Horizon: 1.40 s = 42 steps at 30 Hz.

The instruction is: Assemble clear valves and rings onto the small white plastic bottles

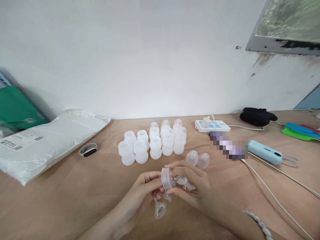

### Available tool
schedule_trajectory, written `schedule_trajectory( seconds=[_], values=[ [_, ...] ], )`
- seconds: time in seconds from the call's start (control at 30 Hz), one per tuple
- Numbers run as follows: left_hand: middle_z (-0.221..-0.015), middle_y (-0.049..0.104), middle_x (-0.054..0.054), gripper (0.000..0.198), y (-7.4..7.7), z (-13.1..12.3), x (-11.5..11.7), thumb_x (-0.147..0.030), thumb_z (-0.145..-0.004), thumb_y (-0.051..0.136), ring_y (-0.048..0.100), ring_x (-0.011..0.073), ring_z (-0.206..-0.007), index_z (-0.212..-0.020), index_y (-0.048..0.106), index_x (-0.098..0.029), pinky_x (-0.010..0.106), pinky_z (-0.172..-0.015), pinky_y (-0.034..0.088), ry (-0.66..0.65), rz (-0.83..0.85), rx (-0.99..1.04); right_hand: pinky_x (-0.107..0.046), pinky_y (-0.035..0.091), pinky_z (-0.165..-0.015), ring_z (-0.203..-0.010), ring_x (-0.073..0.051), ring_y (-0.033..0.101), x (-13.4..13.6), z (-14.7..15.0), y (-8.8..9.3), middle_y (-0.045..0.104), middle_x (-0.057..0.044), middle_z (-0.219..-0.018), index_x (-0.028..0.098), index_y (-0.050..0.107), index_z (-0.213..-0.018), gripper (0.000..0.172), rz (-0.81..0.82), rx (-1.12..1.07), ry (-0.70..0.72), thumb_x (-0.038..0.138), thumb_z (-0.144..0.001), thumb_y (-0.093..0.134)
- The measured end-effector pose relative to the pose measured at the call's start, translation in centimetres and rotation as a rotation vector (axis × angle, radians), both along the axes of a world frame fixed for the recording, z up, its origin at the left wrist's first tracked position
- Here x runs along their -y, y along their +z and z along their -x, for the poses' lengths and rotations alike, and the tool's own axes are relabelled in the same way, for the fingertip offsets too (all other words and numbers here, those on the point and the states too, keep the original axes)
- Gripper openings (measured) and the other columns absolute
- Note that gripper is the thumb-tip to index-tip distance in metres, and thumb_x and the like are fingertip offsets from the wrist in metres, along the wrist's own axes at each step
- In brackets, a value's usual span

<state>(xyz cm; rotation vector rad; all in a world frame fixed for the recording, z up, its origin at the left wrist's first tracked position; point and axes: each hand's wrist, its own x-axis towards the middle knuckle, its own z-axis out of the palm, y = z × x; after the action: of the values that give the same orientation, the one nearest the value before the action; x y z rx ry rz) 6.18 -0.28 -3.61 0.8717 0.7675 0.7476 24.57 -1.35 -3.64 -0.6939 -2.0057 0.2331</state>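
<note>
In front of me, my left hand (143, 190) and my right hand (198, 184) both grip a clear ribbed bottle collar (165, 178), tilted on its side. The left fingers pinch its near left edge, while the right thumb and fingers close round its other end. Below the left fingers lies a clear bottle nipple (160, 210), and more clear soft parts (183, 181) show partly behind the right hand. Several milky white baby bottles (141, 151) stand in rows beyond; some wear clear domed caps (177, 123). Two loose clear domes (192, 158) sit right of them.
To the left are a white plastic mailer bag (57, 140), a green package (20, 106) and a fitness band (88, 151). At the right lie a power strip (223, 127), a pixelated purple object (227, 145), a light blue device (265, 152), a black case (257, 116) and white cables.
</note>
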Motion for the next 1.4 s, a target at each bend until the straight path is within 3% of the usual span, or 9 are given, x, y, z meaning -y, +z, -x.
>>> schedule_trajectory(
  seconds=[0.27,0.4,0.5,0.63,0.73,0.97,1.1,1.23,1.4],
  values=[
    [-0.058,0.050,-0.004,0.032,-0.1,0.2,0.3,-0.044,-0.067,0.086,0.034,0.0087,-0.057,-0.070,0.076,-0.015,0.020,-0.058,0.031,0.019,0.063,0.017,-0.029,0.062,-0.076,-0.094,-0.019,0.072,0.4,0.0,0.2,0.071,-0.013,-0.107,0.018,0.061,-0.104,0.013,-0.051,0.065,-0.013,0.029,-0.099,0.056],
    [-0.056,0.051,-0.004,0.025,0.2,0.1,0.2,-0.037,-0.064,0.085,0.036,0.0088,-0.056,-0.065,0.074,-0.014,0.021,-0.058,0.033,0.000,0.083,-0.012,-0.031,0.062,-0.077,-0.093,-0.019,0.071,0.5,0.0,-0.1,0.071,-0.013,-0.107,0.016,0.065,-0.098,0.014,-0.035,0.073,-0.003,0.028,-0.098,0.057],
    [-0.056,0.052,-0.003,0.017,0.4,0.1,0.1,-0.029,-0.062,0.083,0.036,0.0090,-0.056,-0.064,0.074,-0.015,0.022,-0.058,0.034,-0.016,0.083,-0.041,-0.031,0.062,-0.074,-0.091,-0.019,0.070,0.6,0.1,-0.3,0.070,-0.011,-0.106,0.017,0.064,-0.098,0.014,0.025,0.059,0.024,0.030,-0.097,0.059],
    [-0.063,0.058,-0.001,0.014,0.4,0.1,0.2,-0.028,-0.063,0.081,0.040,0.0099,-0.059,-0.069,0.077,-0.016,0.023,-0.060,0.036,-0.024,0.075,-0.086,-0.030,0.060,-0.069,-0.083,-0.018,0.066,0.8,0.1,0.1,0.066,-0.007,-0.096,0.020,0.058,-0.119,0.031,0.161,0.062,0.022,0.038,-0.094,0.063],
    [-0.068,0.060,0.001,0.014,0.3,0.2,0.3,-0.028,-0.066,0.080,0.044,0.0113,-0.062,-0.071,0.077,-0.015,0.023,-0.060,0.038,-0.056,0.062,-0.088,-0.029,0.058,-0.067,-0.079,-0.016,0.063,0.8,0.0,0.3,0.060,-0.005,-0.091,0.022,0.064,-0.115,0.027,0.208,0.071,0.067,0.039,-0.095,0.062],
    [-0.054,0.049,-0.003,0.023,0.9,0.4,0.5,-0.034,-0.067,0.081,0.036,0.0084,-0.051,-0.063,0.070,-0.014,0.022,-0.054,0.034,-0.110,0.011,-0.024,-0.029,0.055,-0.066,-0.076,-0.016,0.061,1.0,0.2,0.5,0.061,-0.003,-0.087,0.022,0.067,-0.105,0.026,0.265,-0.096,0.123,0.042,-0.089,0.069],
    [-0.055,0.046,-0.004,0.032,1.4,1.3,0.2,-0.043,-0.069,0.082,0.034,0.0087,-0.053,-0.064,0.067,-0.015,0.021,-0.055,0.032,-0.077,-0.026,0.004,-0.028,0.058,-0.064,-0.074,-0.016,0.066,0.2,-0.7,1.0,0.066,-0.002,-0.089,0.026,0.064,-0.111,0.033,0.445,-0.334,0.197,0.048,-0.087,0.069],
    [-0.064,0.047,-0.003,0.030,1.5,3.2,-0.8,-0.043,-0.074,0.079,0.034,0.0104,-0.059,-0.069,0.065,-0.017,0.021,-0.056,0.031,0.081,-0.125,-0.051,-0.032,0.061,-0.070,-0.079,-0.018,0.069,-1.3,-3.4,2.3,0.069,-0.003,-0.093,0.028,0.060,-0.119,0.031,0.381,-0.482,0.003,0.043,-0.092,0.064],
    [-0.072,0.055,-0.001,0.026,0.2,4.6,-2.7,-0.043,-0.083,0.064,0.044,0.0152,-0.068,-0.073,0.066,-0.019,0.025,-0.064,0.036,0.140,-0.441,-0.394,-0.039,0.060,-0.081,-0.099,-0.024,0.066,-1.1,-5.6,2.0,0.065,-0.008,-0.110,0.027,0.066,-0.119,0.029,0.288,0.004,-0.277,0.030,-0.091,0.063]
  ],
)
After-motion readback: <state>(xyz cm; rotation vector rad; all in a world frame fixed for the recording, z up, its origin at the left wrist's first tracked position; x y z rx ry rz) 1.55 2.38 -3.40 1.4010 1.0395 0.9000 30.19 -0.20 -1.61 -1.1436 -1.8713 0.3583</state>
